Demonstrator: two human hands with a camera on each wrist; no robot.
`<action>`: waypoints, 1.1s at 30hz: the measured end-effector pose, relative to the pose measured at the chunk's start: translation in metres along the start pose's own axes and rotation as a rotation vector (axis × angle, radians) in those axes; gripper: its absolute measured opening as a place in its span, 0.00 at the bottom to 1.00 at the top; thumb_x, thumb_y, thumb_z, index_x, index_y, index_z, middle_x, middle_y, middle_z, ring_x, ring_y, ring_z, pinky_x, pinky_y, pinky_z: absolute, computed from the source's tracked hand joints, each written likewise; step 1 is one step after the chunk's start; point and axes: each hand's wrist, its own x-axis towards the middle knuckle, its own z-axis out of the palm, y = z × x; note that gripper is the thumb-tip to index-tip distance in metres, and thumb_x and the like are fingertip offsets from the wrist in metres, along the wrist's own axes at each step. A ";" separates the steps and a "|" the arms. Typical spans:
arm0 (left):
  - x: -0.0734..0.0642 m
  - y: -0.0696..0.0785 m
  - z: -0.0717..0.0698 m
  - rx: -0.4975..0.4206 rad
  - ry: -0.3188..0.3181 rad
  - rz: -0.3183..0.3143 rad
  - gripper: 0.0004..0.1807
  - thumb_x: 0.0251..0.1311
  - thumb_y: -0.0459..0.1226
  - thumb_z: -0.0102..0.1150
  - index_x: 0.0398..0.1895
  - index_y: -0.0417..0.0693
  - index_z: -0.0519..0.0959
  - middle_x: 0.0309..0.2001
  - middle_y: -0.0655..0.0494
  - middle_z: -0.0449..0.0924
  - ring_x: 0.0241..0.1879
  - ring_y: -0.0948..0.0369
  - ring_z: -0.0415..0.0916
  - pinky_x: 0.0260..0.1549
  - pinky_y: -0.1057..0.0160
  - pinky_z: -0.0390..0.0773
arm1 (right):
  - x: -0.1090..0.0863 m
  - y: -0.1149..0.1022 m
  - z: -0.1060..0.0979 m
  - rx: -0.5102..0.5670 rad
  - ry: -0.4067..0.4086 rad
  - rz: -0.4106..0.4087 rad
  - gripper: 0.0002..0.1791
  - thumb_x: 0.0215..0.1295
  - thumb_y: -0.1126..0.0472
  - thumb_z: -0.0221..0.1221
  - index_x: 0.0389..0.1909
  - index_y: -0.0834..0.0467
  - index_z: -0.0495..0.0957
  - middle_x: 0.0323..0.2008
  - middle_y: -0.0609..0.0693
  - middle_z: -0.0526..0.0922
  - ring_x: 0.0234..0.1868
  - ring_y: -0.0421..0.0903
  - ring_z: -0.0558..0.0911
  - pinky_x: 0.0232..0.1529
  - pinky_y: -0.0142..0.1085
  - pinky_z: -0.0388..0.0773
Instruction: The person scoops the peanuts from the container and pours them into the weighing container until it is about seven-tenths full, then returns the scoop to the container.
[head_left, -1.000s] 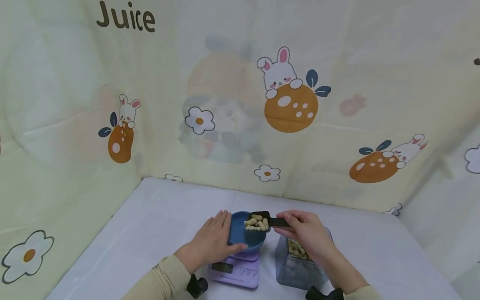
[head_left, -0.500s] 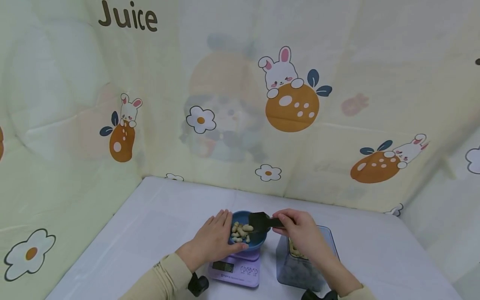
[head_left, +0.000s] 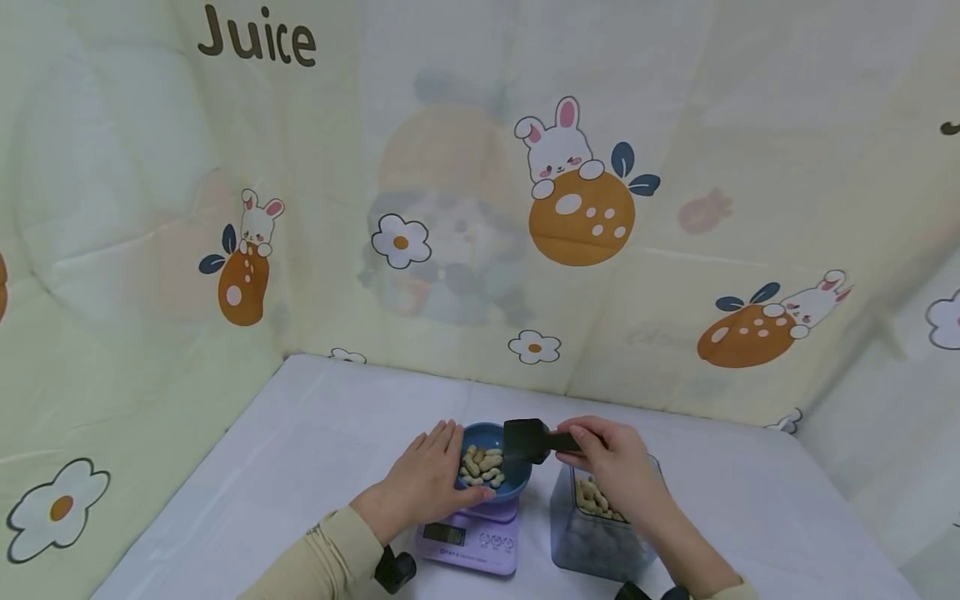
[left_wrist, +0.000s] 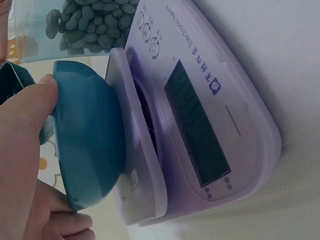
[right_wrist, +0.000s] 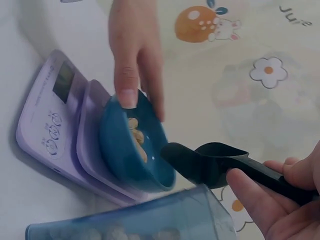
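Observation:
A blue bowl (head_left: 517, 483) stands on a purple electronic scale (head_left: 468, 546), with several unshelled peanuts (head_left: 480, 467) inside it. My left hand (head_left: 412, 487) holds the bowl from the left, its thumb at the near rim and its fingers along the side. In my right hand (head_left: 618, 467) is the handle of a black scoop (head_left: 527, 442), gripped between thumb and fingers. The scoop is turned over at the bowl's right rim; no peanuts show in it. The right wrist view shows the scoop (right_wrist: 205, 162) tilted at the bowl's edge.
Right of the scale stands a clear bluish container (head_left: 592, 546) holding many peanuts, partly hidden by my right forearm. A white cloth covers the table (head_left: 360, 417). Printed curtains (head_left: 465, 350) enclose the back and sides.
The scoop, full of peanuts a second ago, has been tipped over and its peanuts now lie in the bowl. It has drawn back slightly to the right. My left hand keeps its place.

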 end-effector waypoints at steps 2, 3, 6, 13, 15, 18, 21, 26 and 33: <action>0.000 0.000 0.000 0.002 0.000 0.000 0.56 0.61 0.70 0.49 0.76 0.35 0.54 0.77 0.38 0.53 0.77 0.46 0.51 0.73 0.44 0.57 | -0.001 0.000 -0.007 0.032 -0.015 0.018 0.16 0.77 0.67 0.47 0.55 0.71 0.77 0.58 0.68 0.77 0.51 0.54 0.86 0.48 0.36 0.84; 0.000 0.001 0.000 0.000 0.000 0.000 0.56 0.61 0.69 0.50 0.76 0.34 0.54 0.77 0.38 0.53 0.77 0.45 0.51 0.73 0.44 0.57 | -0.002 0.000 -0.010 0.048 -0.023 0.025 0.16 0.77 0.66 0.47 0.56 0.71 0.76 0.59 0.69 0.76 0.52 0.53 0.86 0.49 0.36 0.83; 0.001 0.002 -0.001 -0.009 -0.004 0.002 0.56 0.61 0.69 0.50 0.76 0.34 0.54 0.76 0.37 0.53 0.77 0.45 0.51 0.73 0.43 0.57 | -0.006 0.000 -0.021 0.112 -0.041 0.046 0.18 0.79 0.64 0.46 0.59 0.70 0.74 0.63 0.68 0.73 0.53 0.52 0.86 0.51 0.36 0.82; 0.003 0.005 -0.004 -0.013 0.023 0.034 0.55 0.62 0.66 0.52 0.76 0.32 0.53 0.77 0.36 0.51 0.78 0.44 0.49 0.74 0.42 0.54 | -0.020 -0.003 -0.051 0.172 -0.047 0.059 0.23 0.80 0.58 0.45 0.65 0.69 0.69 0.67 0.67 0.68 0.52 0.45 0.86 0.54 0.35 0.81; 0.004 0.008 -0.007 -0.019 0.033 0.051 0.55 0.63 0.66 0.52 0.77 0.33 0.51 0.77 0.37 0.50 0.78 0.45 0.48 0.74 0.42 0.53 | -0.023 -0.003 -0.060 0.187 -0.039 0.059 0.24 0.80 0.57 0.45 0.66 0.70 0.67 0.68 0.68 0.66 0.52 0.44 0.86 0.54 0.36 0.80; 0.008 0.013 -0.011 -0.027 0.038 0.079 0.54 0.64 0.66 0.50 0.77 0.34 0.50 0.78 0.39 0.49 0.79 0.47 0.46 0.75 0.44 0.52 | -0.028 0.000 -0.072 0.202 -0.018 0.056 0.25 0.80 0.57 0.44 0.68 0.71 0.65 0.68 0.69 0.64 0.52 0.43 0.86 0.54 0.36 0.80; 0.012 0.022 -0.013 -0.025 0.046 0.116 0.54 0.64 0.67 0.48 0.78 0.35 0.50 0.78 0.40 0.48 0.79 0.49 0.46 0.75 0.45 0.52 | -0.031 0.006 -0.084 0.216 0.015 0.050 0.27 0.80 0.56 0.45 0.68 0.72 0.64 0.67 0.67 0.65 0.52 0.42 0.86 0.54 0.37 0.81; 0.020 0.038 -0.012 -0.014 0.066 0.184 0.54 0.65 0.67 0.47 0.78 0.36 0.49 0.79 0.41 0.48 0.79 0.50 0.45 0.75 0.45 0.53 | -0.039 0.015 -0.100 0.245 0.043 0.047 0.29 0.77 0.52 0.49 0.66 0.72 0.66 0.58 0.53 0.76 0.51 0.42 0.86 0.54 0.38 0.80; 0.030 0.066 -0.014 -0.015 0.009 0.236 0.53 0.66 0.68 0.41 0.80 0.41 0.44 0.80 0.47 0.42 0.80 0.54 0.40 0.77 0.49 0.49 | -0.050 0.023 -0.118 0.181 0.060 0.082 0.29 0.77 0.53 0.49 0.65 0.73 0.66 0.52 0.49 0.80 0.51 0.43 0.87 0.53 0.38 0.81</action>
